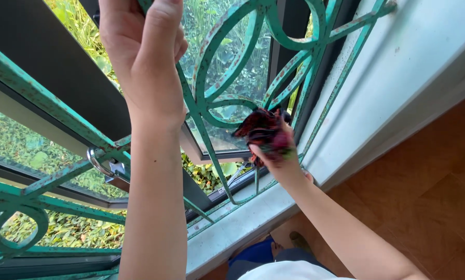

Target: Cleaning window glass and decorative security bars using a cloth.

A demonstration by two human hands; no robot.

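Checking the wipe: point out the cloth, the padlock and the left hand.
cloth (263, 132), head view, middle of the dark bunched fabric.
padlock (108, 168), head view, its metal shackle and body.
left hand (147, 46), head view, back of the hand.

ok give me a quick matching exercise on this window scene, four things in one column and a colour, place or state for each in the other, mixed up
Things:
1. left hand
2. right hand
3. padlock
4. window grille

Descriptions:
A. teal paint with rust patches
B. raised, gripping a bar near the top of the view
C. silvery, hanging on the grille by the left forearm
D. bunched around a dark red cloth pressed to the curved bars

Pairs: 1-B, 2-D, 3-C, 4-A
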